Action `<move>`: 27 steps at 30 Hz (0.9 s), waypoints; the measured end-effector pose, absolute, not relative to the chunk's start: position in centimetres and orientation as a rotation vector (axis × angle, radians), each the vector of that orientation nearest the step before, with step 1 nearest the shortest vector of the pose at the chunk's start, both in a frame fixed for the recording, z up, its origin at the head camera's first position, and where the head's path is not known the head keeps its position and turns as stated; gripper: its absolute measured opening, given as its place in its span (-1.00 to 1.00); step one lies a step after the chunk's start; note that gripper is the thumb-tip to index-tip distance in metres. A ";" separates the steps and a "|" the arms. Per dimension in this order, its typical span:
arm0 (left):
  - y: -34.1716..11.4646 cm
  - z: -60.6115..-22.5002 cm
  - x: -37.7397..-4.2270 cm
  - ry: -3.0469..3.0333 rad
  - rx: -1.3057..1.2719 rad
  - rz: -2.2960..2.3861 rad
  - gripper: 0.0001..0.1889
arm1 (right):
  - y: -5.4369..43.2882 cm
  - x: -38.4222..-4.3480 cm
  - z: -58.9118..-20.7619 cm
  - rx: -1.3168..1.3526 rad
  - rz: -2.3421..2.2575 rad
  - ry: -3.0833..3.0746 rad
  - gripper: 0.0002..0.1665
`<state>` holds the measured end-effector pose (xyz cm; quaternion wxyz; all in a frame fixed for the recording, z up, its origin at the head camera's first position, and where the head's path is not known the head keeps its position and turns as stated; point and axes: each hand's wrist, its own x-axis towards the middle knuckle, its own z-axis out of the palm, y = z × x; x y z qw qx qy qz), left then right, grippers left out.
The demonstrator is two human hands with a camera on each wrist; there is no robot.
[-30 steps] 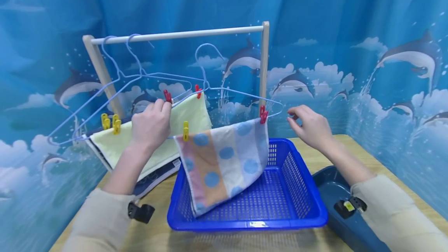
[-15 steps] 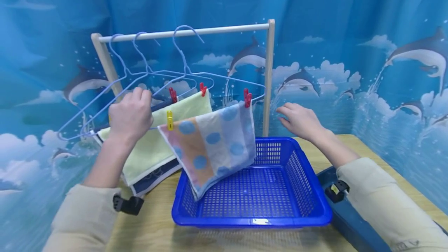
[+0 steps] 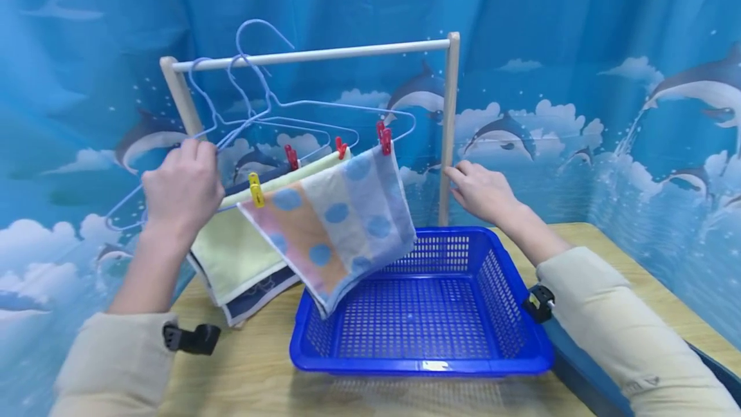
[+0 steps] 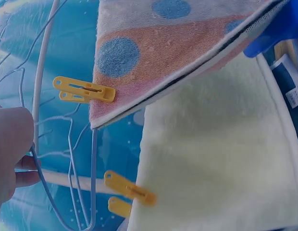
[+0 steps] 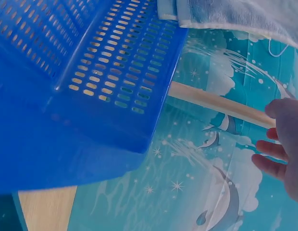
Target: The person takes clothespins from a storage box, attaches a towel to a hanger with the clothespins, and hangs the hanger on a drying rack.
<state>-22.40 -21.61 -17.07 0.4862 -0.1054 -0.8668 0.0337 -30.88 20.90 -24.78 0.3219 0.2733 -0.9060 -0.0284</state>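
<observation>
My left hand (image 3: 184,188) grips the left arm of a light-blue wire hanger (image 3: 341,105). From this hanger hangs a striped towel with blue dots (image 3: 324,217), held by a yellow clothespin (image 3: 256,190) and red clothespins (image 3: 384,139). The hanger tilts, its hook rising above the rack's white rail (image 3: 359,51). In the left wrist view, fingers curl round the wire (image 4: 94,168). My right hand (image 3: 480,192) is at the rack's right wooden post (image 3: 449,127), fingers loosely extended; whether they touch it I cannot tell.
Two more hangers hang at the rail's left, bearing a pale yellow towel (image 3: 243,256) and a dark towel (image 3: 260,295). Below stands a blue perforated basket (image 3: 422,365) on the wooden table (image 3: 243,365). A dark blue basin (image 3: 585,365) lies partly behind my right sleeve.
My left hand has carried the hanger and dotted towel leftward, and its hook has risen from below the rail to above it. My right hand has moved left to the post.
</observation>
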 end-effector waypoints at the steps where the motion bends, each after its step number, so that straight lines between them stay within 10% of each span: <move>1: -21.8 -17.0 -22.3 -2.116 -0.249 0.082 -0.88 | 20.9 -30.9 -24.8 0.699 -0.070 -2.395 -0.56; 27: -26.8 -16.7 -20.0 -2.198 -0.195 0.181 -0.81 | 20.2 -31.7 -24.8 0.634 -0.031 -2.463 -0.61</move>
